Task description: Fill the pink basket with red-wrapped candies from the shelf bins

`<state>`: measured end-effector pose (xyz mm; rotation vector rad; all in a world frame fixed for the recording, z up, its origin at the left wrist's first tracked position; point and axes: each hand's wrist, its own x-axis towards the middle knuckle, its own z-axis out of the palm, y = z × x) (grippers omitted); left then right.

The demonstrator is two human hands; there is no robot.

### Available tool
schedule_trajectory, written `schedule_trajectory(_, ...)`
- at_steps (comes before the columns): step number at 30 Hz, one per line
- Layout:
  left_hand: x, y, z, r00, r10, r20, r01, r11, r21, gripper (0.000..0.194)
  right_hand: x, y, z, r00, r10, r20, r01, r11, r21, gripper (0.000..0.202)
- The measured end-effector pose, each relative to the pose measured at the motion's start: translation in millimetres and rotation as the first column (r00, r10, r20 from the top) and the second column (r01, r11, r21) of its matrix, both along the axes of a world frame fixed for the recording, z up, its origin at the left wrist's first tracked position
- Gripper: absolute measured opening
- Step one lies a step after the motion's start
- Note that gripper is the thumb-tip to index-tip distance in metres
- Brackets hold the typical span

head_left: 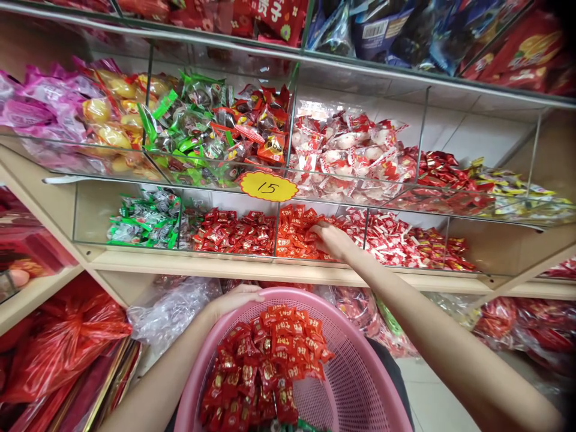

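A pink plastic basket [369,360] is close in front of me, with its near side cut off by the view. My left hand [237,299] grips its far left rim. Inside lie red wrapped candies [245,378] and a pile of orange-red wrapped candies [292,336], with some green wrappers at the bottom edge. My right hand [333,240] reaches into the lower shelf, its fingers curled onto orange-red candies [292,231] in a clear compartment. The fingertips are partly hidden among the wrappers.
Clear dividers [275,231] split the shelf into compartments of candies. A yellow tag [269,186] reading 15 hangs on the upper tray's front. Above my right hand are red-and-white packets [346,150]. A red plastic bag [67,336] stands at lower left.
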<state>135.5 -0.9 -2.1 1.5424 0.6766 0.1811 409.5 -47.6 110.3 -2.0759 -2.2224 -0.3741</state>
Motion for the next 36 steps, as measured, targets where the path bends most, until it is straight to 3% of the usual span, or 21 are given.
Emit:
schedule_trajectory(4, 0.4, 1.1, -1.2, 1.0, 0.0, -0.006, 0.0, 1.0, 0.023, 0.03, 0.0, 5.1, 0.2, 0.951, 0.033, -0.306, -0.023, 0.999, 0.036, 0.034)
schedule_trajectory(7, 0.5, 0.8, -0.3, 1.0, -0.015, 0.005, 0.015, 0.999, 0.045, 0.029, -5.8, 11.7, -7.0, 0.891, 0.018, -0.455, -0.035, 0.999, -0.029, 0.034)
schedule_trajectory(13, -0.6, -0.3, 2.2, 1.0, -0.025, 0.001, 0.025, 0.998, 0.051, 0.029, -12.1, 16.6, -13.2, 0.863, -0.043, -0.503, -0.007, 0.995, -0.096, 0.036)
schedule_trajectory(20, -0.1, 1.9, -1.8, 1.0, -0.02, 0.0, 0.02, 0.999, 0.045, 0.03, -13.1, 25.7, -15.9, 0.737, -0.13, -0.663, 0.008, 0.983, -0.183, 0.035)
schedule_trajectory(24, -0.3, 1.8, -0.9, 1.0, -0.018, 0.007, 0.018, 0.999, 0.032, 0.029, -15.7, 26.1, -16.9, 0.708, -0.139, -0.692, 0.02, 0.984, -0.177, 0.04)
schedule_trajectory(30, -1.0, 1.4, -1.2, 1.0, -0.017, 0.005, 0.017, 1.0, 0.026, 0.028, 0.4, 18.7, 4.7, 0.713, -0.074, -0.698, -0.011, 0.993, -0.116, 0.039)
schedule_trajectory(33, -0.3, 2.0, -3.0, 1.0, -0.021, 0.008, 0.021, 1.0, 0.021, 0.029, 10.5, 20.2, 12.3, 0.728, -0.085, -0.68, 0.087, 0.996, -0.031, 0.045)
schedule_trajectory(36, 0.4, 2.5, -4.2, 1.0, -0.024, 0.011, 0.023, 1.0, 0.021, 0.03, 10.8, 25.6, 9.1, 0.783, -0.136, -0.607, 0.195, 0.98, 0.032, 0.041)
